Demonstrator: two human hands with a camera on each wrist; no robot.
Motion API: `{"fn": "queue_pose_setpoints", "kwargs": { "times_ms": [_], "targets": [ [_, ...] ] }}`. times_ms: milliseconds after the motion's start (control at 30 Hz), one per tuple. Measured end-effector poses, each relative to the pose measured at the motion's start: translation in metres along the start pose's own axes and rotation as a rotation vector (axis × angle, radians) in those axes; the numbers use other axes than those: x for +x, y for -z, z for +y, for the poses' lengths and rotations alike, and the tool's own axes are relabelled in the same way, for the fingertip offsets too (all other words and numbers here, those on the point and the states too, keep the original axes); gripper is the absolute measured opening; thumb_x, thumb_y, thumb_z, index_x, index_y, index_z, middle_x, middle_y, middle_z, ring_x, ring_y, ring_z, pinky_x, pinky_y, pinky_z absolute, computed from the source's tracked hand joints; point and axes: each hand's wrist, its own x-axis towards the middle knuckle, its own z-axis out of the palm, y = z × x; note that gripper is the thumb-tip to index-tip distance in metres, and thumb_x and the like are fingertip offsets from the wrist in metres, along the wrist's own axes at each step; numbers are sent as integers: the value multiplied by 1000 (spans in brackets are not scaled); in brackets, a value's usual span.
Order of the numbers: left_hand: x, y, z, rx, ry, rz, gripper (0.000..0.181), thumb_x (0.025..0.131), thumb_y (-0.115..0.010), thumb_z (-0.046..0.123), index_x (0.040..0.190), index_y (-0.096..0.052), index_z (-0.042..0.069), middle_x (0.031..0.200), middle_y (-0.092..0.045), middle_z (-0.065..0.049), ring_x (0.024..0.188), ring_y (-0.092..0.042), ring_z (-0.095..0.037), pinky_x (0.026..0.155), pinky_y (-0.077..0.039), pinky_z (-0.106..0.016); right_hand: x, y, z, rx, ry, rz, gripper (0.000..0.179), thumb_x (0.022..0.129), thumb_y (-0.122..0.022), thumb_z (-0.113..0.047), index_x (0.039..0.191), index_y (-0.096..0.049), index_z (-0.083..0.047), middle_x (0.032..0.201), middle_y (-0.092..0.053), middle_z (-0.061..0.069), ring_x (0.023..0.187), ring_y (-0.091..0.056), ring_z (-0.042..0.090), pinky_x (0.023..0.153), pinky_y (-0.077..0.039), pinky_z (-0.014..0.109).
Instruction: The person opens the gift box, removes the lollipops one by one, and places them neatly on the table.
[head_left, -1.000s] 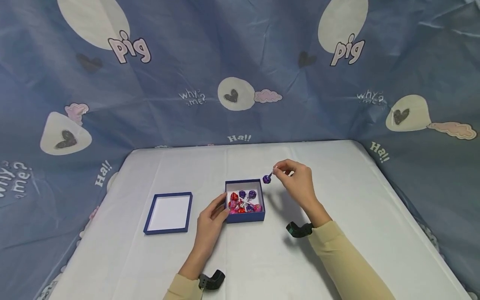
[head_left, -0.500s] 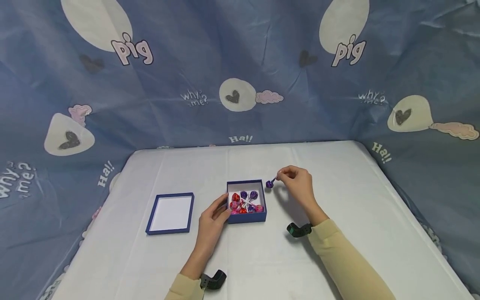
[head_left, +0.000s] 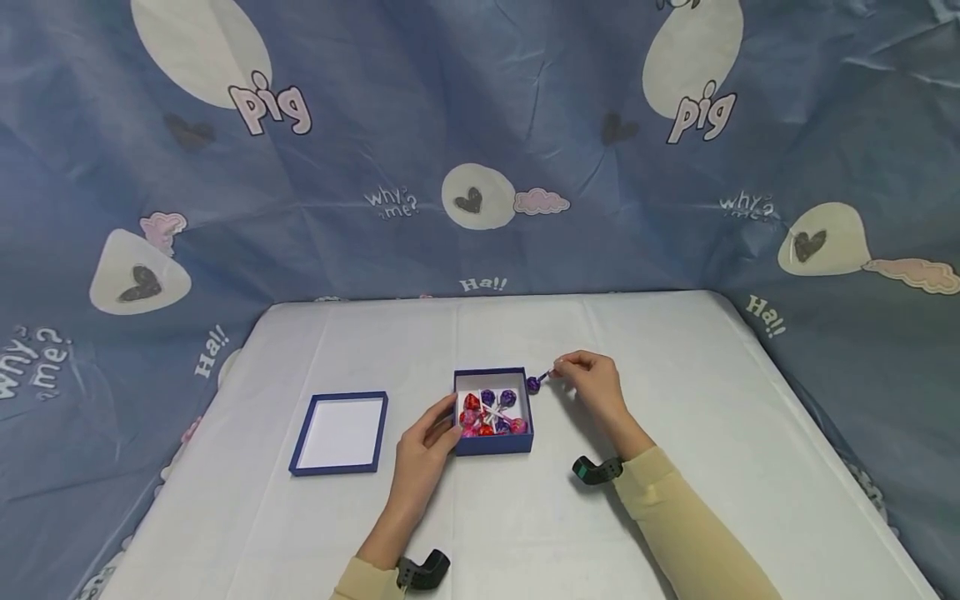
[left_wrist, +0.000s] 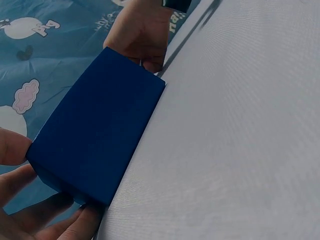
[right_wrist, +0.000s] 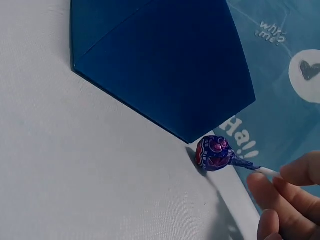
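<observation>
My right hand [head_left: 595, 385] pinches the white stick of a purple-wrapped lollipop [right_wrist: 216, 154] between thumb and fingers. Its round head hangs low beside the right wall of a blue box [head_left: 492, 444], close to the table top. Several red, pink and purple lollipops [head_left: 487, 397] lie in the box, their white sticks meeting in the middle. At the box's left side, my left hand [head_left: 422, 451] rests with its fingers along the wall and the thumb at the front corner. In the left wrist view, its spread fingertips [left_wrist: 85, 220] touch the box's end.
A shallow blue-rimmed lid [head_left: 377, 433] with a white inside lies on the table to the left of the box. The white cloth-covered table [head_left: 675, 375] reaches back to a patterned blue curtain [head_left: 405, 150]. A black wrist camera sits on each arm.
My right hand has come down with the lollipop, from above the box's back right corner to beside its right wall. The left hand stays at the box.
</observation>
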Motion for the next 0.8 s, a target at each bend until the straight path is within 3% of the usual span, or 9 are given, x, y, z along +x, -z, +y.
{"fn": "queue_pose_setpoints", "kwargs": {
  "times_ms": [233, 467, 800],
  "targets": [
    [-1, 0, 0, 12, -2, -3, 47, 95, -63, 1, 142, -58, 8, 145, -54, -12, 129, -55, -33, 105, -46, -30, 2, 8, 5, -80, -5, -86, 13, 91, -70, -19, 97, -74, -8, 89, -75, 5, 79, -63, 26, 59, -47, 29],
    [-1, 0, -1, 35, -8, -4, 47, 95, -64, 2, 142, -58, 8, 145, -54, -13, 129, -56, -33, 106, -46, -33, 5, 18, 10, -304, 66, -197, 5, 88, -76, -21, 88, -77, -16, 87, -72, 0, 77, -59, 21, 65, -51, 31],
    [-2, 2, 3, 62, -14, -22, 48, 96, -64, 3, 143, -56, 8, 147, -51, -14, 130, -53, -35, 107, -45, -37, 6, 19, 11, -422, 161, -208, 5, 88, -80, -23, 90, -81, -19, 87, -72, -5, 79, -59, 18, 66, -49, 32]
  ]
}}
